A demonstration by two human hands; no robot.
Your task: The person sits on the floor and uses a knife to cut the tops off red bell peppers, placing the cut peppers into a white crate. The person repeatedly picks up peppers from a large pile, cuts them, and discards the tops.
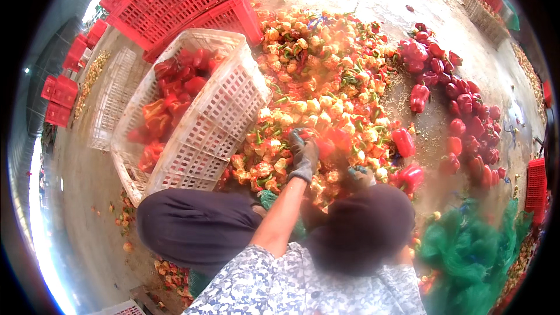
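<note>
My left hand (305,155), in a grey work glove, grips a red bell pepper (324,145) that looks blurred. Just right of it is my right hand (362,176), also gloved, partly hidden behind my right knee; what it holds is unclear. Both hands are above a heap of pepper cores and stems (323,78), pale with seeds. Beside my left knee a white plastic crate (218,127) leans at a tilt, with red pepper pieces (186,78) inside. Whole red bell peppers (403,142) lie at the heap's right edge.
A long pile of whole red bell peppers (474,118) spreads over the concrete floor at right. Green netting (468,245) lies in front of it. Red plastic crates (175,4) are stacked beyond the white crate. Another red crate (536,188) stands at far right.
</note>
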